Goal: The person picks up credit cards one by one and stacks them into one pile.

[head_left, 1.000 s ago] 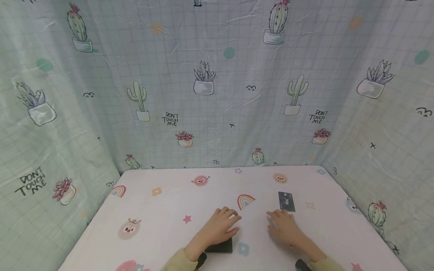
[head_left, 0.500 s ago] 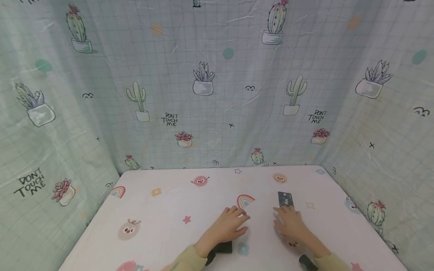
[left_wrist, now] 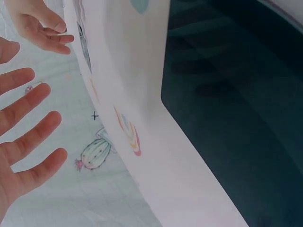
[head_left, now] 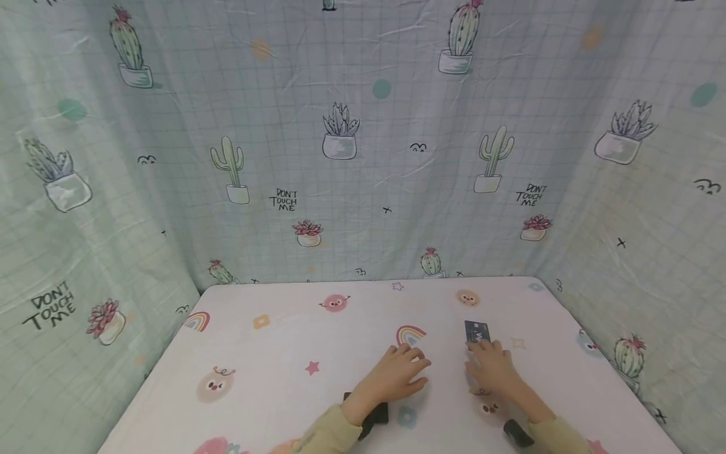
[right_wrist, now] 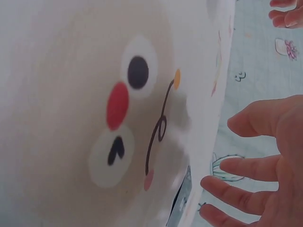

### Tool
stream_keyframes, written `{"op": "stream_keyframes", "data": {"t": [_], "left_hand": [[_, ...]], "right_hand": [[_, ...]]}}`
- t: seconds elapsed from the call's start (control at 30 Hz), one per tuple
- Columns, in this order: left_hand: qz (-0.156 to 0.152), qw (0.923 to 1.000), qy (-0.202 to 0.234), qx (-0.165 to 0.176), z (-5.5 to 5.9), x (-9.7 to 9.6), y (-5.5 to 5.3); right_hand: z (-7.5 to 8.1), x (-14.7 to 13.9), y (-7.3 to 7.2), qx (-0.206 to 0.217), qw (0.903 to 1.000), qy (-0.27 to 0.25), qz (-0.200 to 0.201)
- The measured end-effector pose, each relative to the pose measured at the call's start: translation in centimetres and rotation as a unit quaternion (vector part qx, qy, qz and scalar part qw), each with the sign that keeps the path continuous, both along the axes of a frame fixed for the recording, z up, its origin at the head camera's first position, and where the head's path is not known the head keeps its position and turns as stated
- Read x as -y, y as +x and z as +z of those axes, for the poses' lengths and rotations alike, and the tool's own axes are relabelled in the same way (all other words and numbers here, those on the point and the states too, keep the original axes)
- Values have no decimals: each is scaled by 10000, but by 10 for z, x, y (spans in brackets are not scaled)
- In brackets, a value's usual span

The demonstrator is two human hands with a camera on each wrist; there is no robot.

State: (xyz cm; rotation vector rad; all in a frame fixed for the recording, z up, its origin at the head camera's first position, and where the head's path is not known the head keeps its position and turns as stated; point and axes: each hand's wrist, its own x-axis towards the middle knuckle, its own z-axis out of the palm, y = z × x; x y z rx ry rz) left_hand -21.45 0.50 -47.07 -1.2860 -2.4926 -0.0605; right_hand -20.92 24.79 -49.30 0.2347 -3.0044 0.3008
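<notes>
A dark VIP card (head_left: 476, 330) lies on the table right of centre. My right hand (head_left: 493, 369) is over its near end and hides part of it; whether the fingertips touch the card I cannot tell. In the right wrist view that hand (right_wrist: 265, 163) has its fingers spread, with the card (right_wrist: 182, 201) beyond them. My left hand (head_left: 397, 372) hovers left of the card with loose, spread fingers and holds nothing. Under the left wrist lies a flat black rectangular thing (head_left: 381, 413), partly hidden; it looms large as a dark panel (left_wrist: 232, 118) in the left wrist view.
The pale table cover (head_left: 272, 403) has printed rainbows, stars and faces. Cactus-patterned curtain (head_left: 363, 183) hangs behind the table and along both sides. A black wrist device (head_left: 517, 433) sits at the right sleeve.
The right hand has moved forward and rightward, from short of the card to over its near end. Rightward too went the left hand, uncovering another corner of the black thing.
</notes>
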Motion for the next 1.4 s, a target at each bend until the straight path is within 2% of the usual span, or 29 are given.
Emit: {"op": "stream_keyframes", "data": {"t": [0.3, 0.5, 0.57, 0.73, 0.83, 1.0, 1.17, 1.4], "left_hand": [[-3, 10000, 51, -57, -6, -11, -3], [-60, 9986, 122, -503, -11, -17, -8], [-66, 9983, 112, -564, -11, -19, -9], [-54, 9989, 8, -468, -11, -25, -11], [-51, 9994, -60, -337, -12, -29, -12], [-28, 9999, -80, -103, -14, -33, -13], [29, 10000, -59, 59, -14, -36, -14], [205, 9996, -197, 73, -16, -41, -19]], "right_hand": [[-8, -8, -18, -401, 9990, 206, -24], [-8, -11, -28, -373, 9991, 181, -129], [-9, -12, -32, -478, 9985, 257, -91], [-14, -17, -42, -1054, 9921, 668, 97], [-14, -19, -44, -1257, 9882, 864, 128], [-12, -20, -45, -1109, 9896, 920, 55], [-13, -19, -45, -699, 9942, 820, -54], [-19, -19, -48, -484, 9949, 883, -102]]}}
